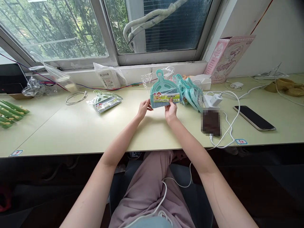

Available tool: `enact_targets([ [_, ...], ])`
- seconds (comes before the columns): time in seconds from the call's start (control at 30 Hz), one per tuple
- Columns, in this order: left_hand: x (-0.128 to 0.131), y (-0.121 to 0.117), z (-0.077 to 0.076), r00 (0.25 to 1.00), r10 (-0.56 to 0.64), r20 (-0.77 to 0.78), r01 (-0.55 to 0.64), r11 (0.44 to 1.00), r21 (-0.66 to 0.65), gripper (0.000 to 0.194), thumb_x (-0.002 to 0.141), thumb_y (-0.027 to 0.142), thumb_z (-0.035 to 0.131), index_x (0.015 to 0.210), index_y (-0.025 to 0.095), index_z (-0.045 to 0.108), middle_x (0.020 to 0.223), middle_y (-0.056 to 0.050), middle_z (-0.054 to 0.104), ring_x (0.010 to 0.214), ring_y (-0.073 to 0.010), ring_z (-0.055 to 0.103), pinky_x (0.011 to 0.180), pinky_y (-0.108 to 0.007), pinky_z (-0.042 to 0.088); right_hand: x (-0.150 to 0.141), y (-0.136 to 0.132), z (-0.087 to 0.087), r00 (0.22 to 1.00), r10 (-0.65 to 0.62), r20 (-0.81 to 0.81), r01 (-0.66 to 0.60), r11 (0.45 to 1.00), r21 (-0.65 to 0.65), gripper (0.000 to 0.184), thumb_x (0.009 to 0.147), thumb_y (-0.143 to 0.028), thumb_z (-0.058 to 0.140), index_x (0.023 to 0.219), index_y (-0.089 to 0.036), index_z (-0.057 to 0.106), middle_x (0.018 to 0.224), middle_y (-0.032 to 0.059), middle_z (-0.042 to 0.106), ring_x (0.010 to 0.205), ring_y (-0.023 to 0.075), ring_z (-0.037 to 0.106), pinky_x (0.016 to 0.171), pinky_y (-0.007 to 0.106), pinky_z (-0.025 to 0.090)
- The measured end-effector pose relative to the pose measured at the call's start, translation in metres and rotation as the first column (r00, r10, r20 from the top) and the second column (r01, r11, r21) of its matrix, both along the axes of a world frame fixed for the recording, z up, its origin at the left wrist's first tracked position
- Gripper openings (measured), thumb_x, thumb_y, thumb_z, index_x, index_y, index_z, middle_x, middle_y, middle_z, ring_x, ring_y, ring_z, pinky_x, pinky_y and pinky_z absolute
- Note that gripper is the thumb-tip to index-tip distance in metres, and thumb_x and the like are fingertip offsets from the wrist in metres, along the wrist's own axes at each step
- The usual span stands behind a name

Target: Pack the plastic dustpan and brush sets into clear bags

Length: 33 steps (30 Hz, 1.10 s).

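1. The dustpan set [163, 86] is upright between the hands, above the counter [152, 134]. The right hand [171, 110] grips its lower edge, thumb over the label; should that pinch slacken, the set could tip.
2. The left hand [143, 109] has its fingers bent at the set's near left edge; whether they grip or merely touch cannot be told. If they only touch, the set might swivel.
3. Loose clear film [146, 79] sticks out above the left hand and could snag or tear if pulled.
4. The heaped dustpans [190, 91], just right of the right hand, might slide if bumped.
5. Farther right of that hand, a looped white cable [238, 107] could catch a sweeping forearm.
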<state>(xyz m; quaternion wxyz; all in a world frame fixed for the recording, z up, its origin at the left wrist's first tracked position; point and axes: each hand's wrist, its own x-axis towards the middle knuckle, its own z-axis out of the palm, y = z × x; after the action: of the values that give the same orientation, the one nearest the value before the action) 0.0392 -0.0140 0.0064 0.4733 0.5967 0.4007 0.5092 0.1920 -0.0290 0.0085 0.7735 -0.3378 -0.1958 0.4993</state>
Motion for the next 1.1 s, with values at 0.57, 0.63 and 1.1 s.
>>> enact_targets([
  [0.57, 0.01, -0.009, -0.013, 0.935, 0.022, -0.353, 0.081, 0.958, 0.276, 0.014, 0.087, 0.028, 0.049, 0.078, 0.019, 0.055, 0.062, 0.002, 0.064, 0.049, -0.0094, 0.055, 0.056, -0.023, 0.047, 0.015, 0.01, -0.002, 0.988, -0.148, 0.05, 0.148, 0.989, -0.002, 0.032, 0.091, -0.041, 0.056, 0.118, -0.024, 0.06, 0.122, 0.0051, 0.07, 0.11, 0.0141, 0.068, 0.095, 0.032, 0.056],
  [0.63, 0.012, -0.013, -0.012, 0.933, 0.032, -0.359, 0.083, 0.95, 0.301, 0.014, 0.088, 0.028, 0.048, 0.079, 0.02, 0.056, 0.061, 0.002, 0.063, 0.049, -0.0097, 0.055, 0.057, -0.024, 0.046, 0.017, 0.011, -0.002, 0.986, -0.163, 0.042, 0.163, 0.987, -0.001, 0.03, 0.092, -0.039, 0.054, 0.118, -0.025, 0.06, 0.122, 0.004, 0.069, 0.11, 0.0134, 0.068, 0.095, 0.032, 0.056],
  [1.1, -0.025, 0.013, 0.012, 0.944, 0.256, 0.21, -0.258, 0.966, -0.02, 0.072, 0.093, 0.072, 0.014, 0.087, 0.021, 0.064, 0.091, -0.009, 0.072, 0.083, -0.019, 0.068, 0.069, -0.03, 0.053, 0.006, 0.0, 0.009, 0.98, 0.165, 0.113, -0.169, 0.985, 0.029, 0.018, 0.084, -0.027, 0.064, 0.101, -0.021, 0.065, 0.105, 0.0034, 0.074, 0.105, 0.0164, 0.069, 0.096, 0.03, 0.056],
])
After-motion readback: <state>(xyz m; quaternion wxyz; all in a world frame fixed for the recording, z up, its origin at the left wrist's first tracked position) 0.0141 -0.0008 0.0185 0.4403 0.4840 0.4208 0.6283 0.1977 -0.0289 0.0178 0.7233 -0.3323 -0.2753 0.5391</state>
